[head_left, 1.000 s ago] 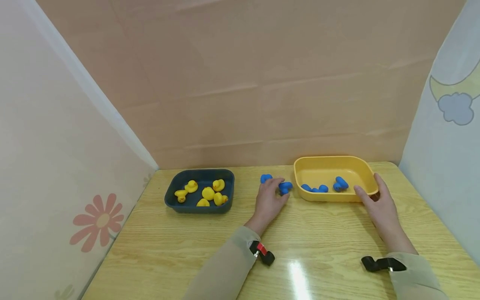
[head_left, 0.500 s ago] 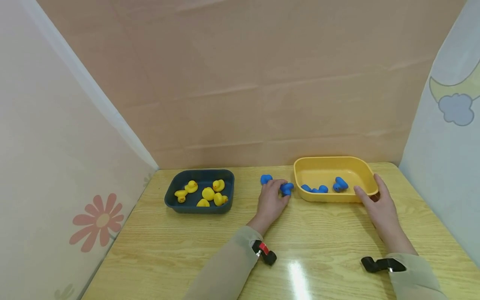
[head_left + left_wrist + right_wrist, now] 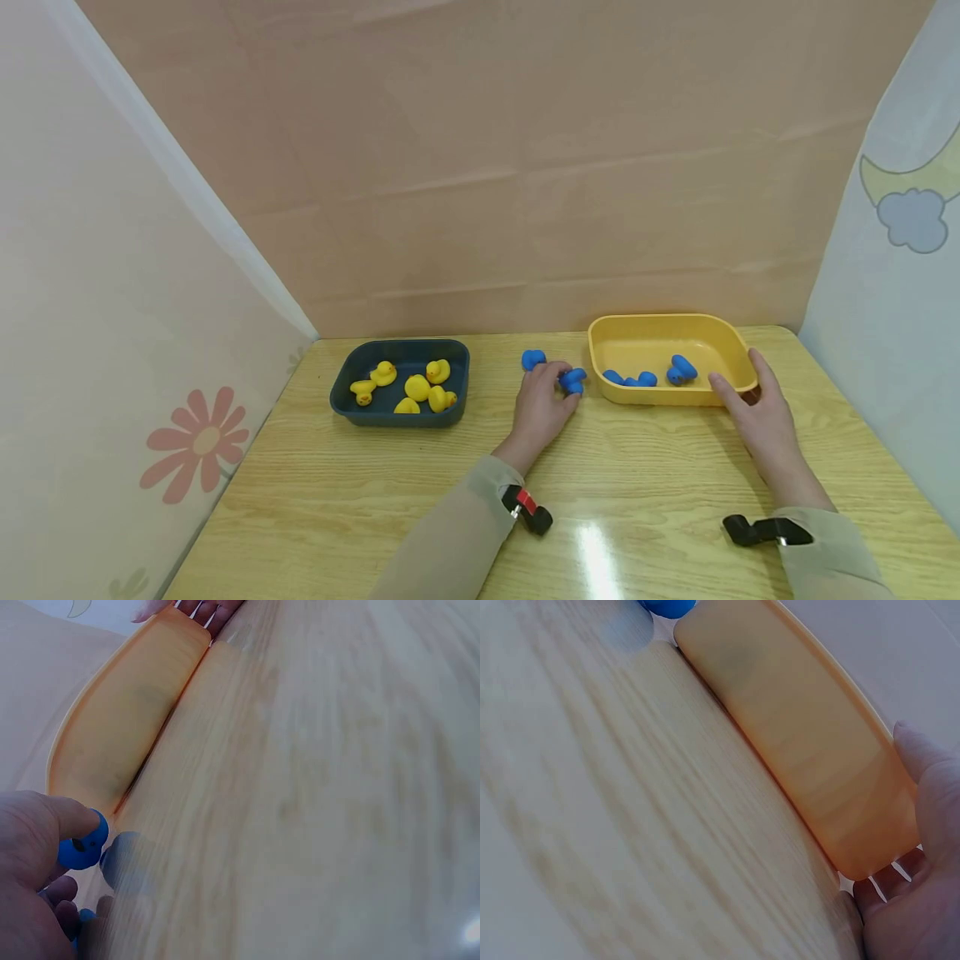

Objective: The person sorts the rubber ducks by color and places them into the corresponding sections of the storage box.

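A blue rubber duck [image 3: 573, 382] is pinched between the thumb and fingers of my left hand [image 3: 540, 410], just left of the yellow tray [image 3: 675, 395]. In the left wrist view, the thumb presses the side of this duck [image 3: 84, 851], low over the tabletop. Behind the left fingers lies a second blue duck [image 3: 533, 359], partly covered in the head view. My right hand [image 3: 767, 417] holds the tray's near right corner. The right wrist view shows its thumb [image 3: 916, 750] at the rim and the other fingers along the outer wall. Several blue ducks [image 3: 681, 369] lie inside the tray.
A dark blue tray [image 3: 397, 419] with several yellow rubber ducks [image 3: 416, 386] stands at the left of the wooden table [image 3: 637, 483]. A brown paper-like backdrop [image 3: 450, 167] rises behind the table. Pale printed panels flank both sides.
My left hand has shifted slightly right and toward me, and the blue duck in its fingers has turned a little. The right hand and both trays have stayed in place.
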A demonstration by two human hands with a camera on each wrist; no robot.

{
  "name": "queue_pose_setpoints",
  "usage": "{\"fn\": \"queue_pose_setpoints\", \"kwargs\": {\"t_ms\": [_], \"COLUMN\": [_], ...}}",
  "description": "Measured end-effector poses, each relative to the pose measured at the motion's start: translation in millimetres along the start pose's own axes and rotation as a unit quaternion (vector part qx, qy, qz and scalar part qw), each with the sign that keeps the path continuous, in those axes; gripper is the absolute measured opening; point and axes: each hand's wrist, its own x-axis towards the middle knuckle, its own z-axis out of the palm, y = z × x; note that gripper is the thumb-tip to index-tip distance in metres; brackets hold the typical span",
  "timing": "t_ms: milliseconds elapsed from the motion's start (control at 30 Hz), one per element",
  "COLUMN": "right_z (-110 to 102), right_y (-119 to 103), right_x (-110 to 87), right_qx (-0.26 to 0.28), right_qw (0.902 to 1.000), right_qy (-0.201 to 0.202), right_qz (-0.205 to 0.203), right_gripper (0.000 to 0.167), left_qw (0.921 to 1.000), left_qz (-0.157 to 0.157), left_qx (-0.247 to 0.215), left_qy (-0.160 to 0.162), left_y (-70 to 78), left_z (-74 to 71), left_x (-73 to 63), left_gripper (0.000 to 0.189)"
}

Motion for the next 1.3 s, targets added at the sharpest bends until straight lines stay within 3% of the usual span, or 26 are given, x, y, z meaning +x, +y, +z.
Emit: {"fn": "queue_pose_setpoints", "kwargs": {"t_ms": [467,667,1033,1300], "right_z": [-1,-2,-2,-1], "right_y": [0,1,1,4], "right_x": [0.5,0.4,1.6,1.9], "right_qx": [0.002,0.000,0.001,0.002], "right_qw": [1.0000,1.0000,1.0000,0.9999], "right_qy": [-0.001,0.003,0.002,-0.002], "right_qz": [0.003,-0.003,0.000,-0.015], "right_gripper": [0.098,0.097,0.098,0.097], "left_qw": [0.9988,0.9976,0.9897,0.9877], "left_qz": [-0.008,0.004,0.086,0.113], "left_qx": [-0.045,-0.064,-0.096,-0.088], "left_qy": [0.017,0.027,0.062,0.064], "left_y": [10.9,19.4,42.9,62.4], "left_z": [-16.8,-27.5,-44.6,-47.0], "left_x": [-4.2,-2.9,-2.9,0.8], "left_gripper": [0.034,0.036,0.036,0.041]}}
